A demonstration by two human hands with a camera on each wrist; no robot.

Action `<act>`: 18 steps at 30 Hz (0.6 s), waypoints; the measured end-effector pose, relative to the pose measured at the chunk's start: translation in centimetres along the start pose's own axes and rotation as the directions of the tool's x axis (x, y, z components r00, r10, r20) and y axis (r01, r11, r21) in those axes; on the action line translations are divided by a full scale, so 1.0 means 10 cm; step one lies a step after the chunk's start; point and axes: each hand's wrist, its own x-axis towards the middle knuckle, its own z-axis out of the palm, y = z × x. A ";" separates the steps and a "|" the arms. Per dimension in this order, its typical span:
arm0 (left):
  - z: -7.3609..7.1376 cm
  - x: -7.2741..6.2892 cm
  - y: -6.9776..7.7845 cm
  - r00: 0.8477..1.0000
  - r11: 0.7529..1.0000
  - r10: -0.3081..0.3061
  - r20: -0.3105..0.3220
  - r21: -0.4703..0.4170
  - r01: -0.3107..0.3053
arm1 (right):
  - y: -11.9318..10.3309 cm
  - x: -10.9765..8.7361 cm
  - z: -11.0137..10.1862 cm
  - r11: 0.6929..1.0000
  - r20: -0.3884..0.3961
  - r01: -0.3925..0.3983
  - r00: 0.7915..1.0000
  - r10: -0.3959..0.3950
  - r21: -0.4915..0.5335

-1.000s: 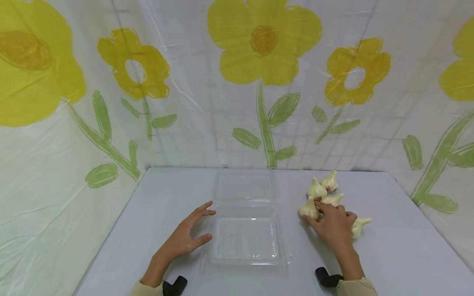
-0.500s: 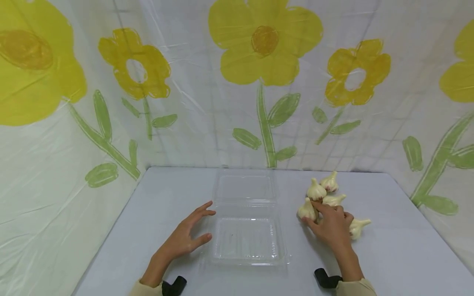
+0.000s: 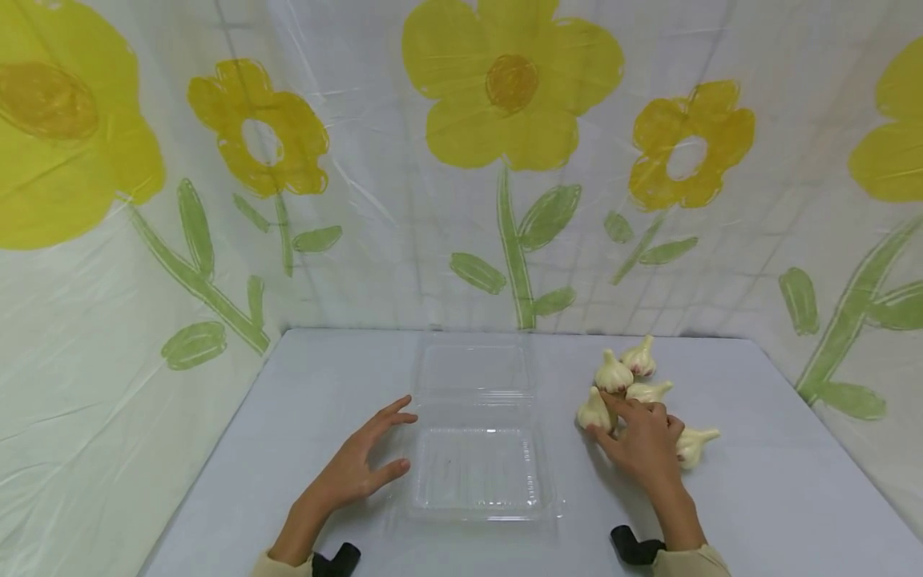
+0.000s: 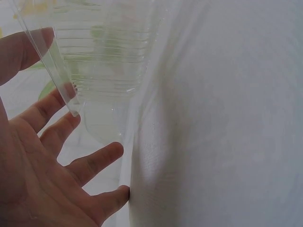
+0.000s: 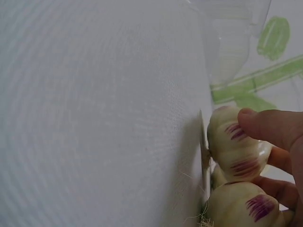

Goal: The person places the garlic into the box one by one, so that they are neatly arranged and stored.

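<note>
My right hand has its thumb and fingers around a pale garlic bulb, the leftmost of a small group. In the right wrist view the thumb presses on this purple-streaked bulb, right at the tabletop, and another bulb sits close by. Beside the clear plastic clamshell box, my left hand is spread with nothing gripped. The left wrist view has its thumb and fingertips at the box's transparent wall. The box lies unfolded, its lid flat toward the back.
Several more garlic bulbs are clustered at the right, one of them lying on its side behind my right hand. The white table ends at a plastic curtain painted with yellow flowers.
My right hand and the garlic bulb have shifted slightly left, away from the other bulbs. The left hand holds its place beside the box.
</note>
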 end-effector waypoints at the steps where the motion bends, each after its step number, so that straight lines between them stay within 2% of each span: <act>1: 0.00 0.00 0.00 1.000 1.000 -0.002 0.002 -0.003 0.002 | 0.00 0.00 0.00 1.000 -0.003 0.002 1.000 -0.002 0.003; 5: 0.00 0.00 0.01 1.000 1.000 -0.012 0.011 -0.019 0.012 | 0.01 0.00 0.01 1.000 -0.035 0.020 0.999 -0.020 0.014; 13: 0.00 0.00 0.00 1.000 0.999 -0.016 0.020 -0.040 0.016 | 0.00 0.00 0.02 0.994 -0.171 0.079 0.983 -0.065 0.080; 18: -0.01 0.00 0.02 0.999 0.999 -0.025 0.023 -0.039 0.025 | -0.03 0.01 0.01 0.994 -0.148 0.077 0.987 -0.066 0.075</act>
